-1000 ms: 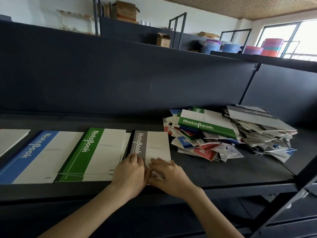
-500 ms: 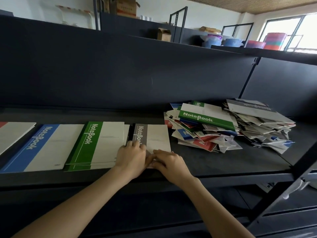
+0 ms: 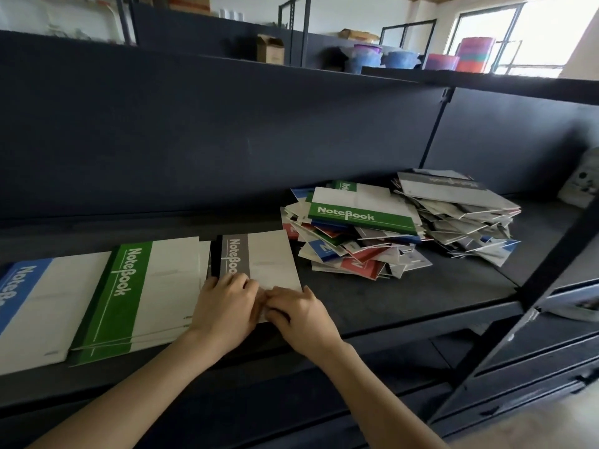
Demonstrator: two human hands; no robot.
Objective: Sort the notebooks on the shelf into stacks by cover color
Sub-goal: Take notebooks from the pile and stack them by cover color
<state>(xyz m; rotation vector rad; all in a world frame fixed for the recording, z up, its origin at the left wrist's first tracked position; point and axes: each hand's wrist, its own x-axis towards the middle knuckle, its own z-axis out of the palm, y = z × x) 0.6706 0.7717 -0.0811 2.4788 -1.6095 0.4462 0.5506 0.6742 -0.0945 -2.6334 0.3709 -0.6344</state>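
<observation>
On the dark shelf — both hands at the near end of a gray notebook.

It lies flat, cover up, just right of the green stack, which sits beside a blue notebook at the left edge. The left hand curls its fingers over the gray notebook's near left corner; the right hand pinches its near edge, thumb on top, the two hands touching. Further right and well apart, a mixed heap of notebooks — green on top, red and blue below — leans against a second heap topped in gray.
</observation>
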